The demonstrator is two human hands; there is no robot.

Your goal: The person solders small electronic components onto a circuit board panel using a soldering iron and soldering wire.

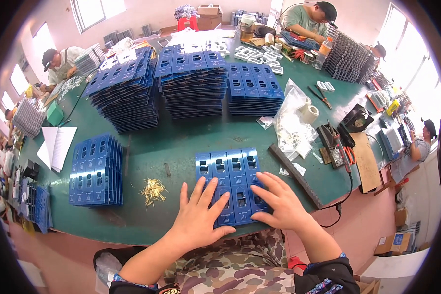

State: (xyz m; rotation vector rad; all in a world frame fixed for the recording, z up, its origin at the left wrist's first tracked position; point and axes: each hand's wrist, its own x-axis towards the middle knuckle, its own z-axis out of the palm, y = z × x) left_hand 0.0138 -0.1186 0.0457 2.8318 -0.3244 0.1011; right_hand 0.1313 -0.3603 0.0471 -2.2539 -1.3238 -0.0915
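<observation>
A blue circuit board panel (pixel 237 182) with several rectangular cut-outs lies flat at the table's near edge. Over its left side my left hand (pixel 197 215) is spread, fingers apart, thumb by the near edge. My right hand (pixel 283 203) rests at the panel's right edge with its fingers stretched out. Neither hand grips anything. Left of the panel lies a small heap of thin gold-coloured pins (pixel 153 191). Further left is a stack of similar blue panels (pixel 95 171).
Three tall stacks of blue panels (pixel 193 93) stand beyond. To the right lie a dark metal bar (pixel 295 175), a bag of small white parts (pixel 295 130), a soldering iron (pixel 339 149) with its cable, and pliers (pixel 320 98). Other people (pixel 308 22) work around the green table (pixel 181 134).
</observation>
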